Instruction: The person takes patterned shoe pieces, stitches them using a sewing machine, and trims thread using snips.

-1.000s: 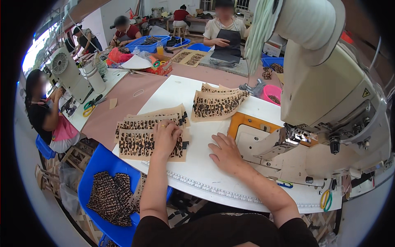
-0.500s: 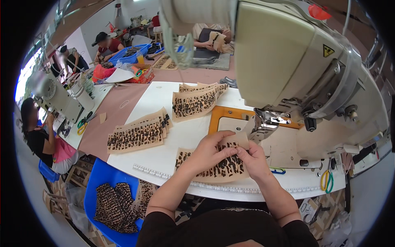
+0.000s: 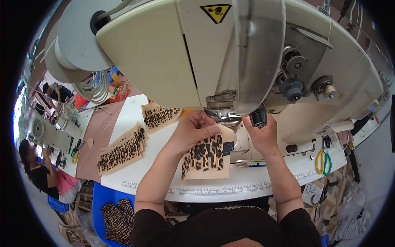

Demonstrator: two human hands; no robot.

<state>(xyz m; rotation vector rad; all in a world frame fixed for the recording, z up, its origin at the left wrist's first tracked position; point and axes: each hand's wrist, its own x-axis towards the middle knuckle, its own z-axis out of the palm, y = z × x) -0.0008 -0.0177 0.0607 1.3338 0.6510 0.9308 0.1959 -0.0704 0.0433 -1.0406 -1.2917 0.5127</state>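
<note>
My left hand (image 3: 190,133) pinches the top of a beige backing piece with leopard-print strips (image 3: 207,154), its thumb on the front. The piece stands tilted just below the presser foot (image 3: 228,117) of a sewing machine (image 3: 160,57). Against its right edge shows a small dark patch (image 3: 228,147). My right hand (image 3: 263,133) is to the right of the presser foot, off the piece. Its thumb and fingers are apart, with the tips partly behind a black machine knob (image 3: 258,117).
Leopard-print pieces (image 3: 121,153) lie in a stack at left, with another piece (image 3: 160,117) behind. Tweezers (image 3: 251,163) and scissors (image 3: 324,158) lie at right. A ruler strip (image 3: 230,189) edges the table. A blue tub (image 3: 98,206) holds leopard fabric. A person (image 3: 39,173) sits far left.
The view has shifted, so the machine fills more of it. My right hand has let go of the piece and moved right. My left hand now holds the piece alone, raised and tilted.
</note>
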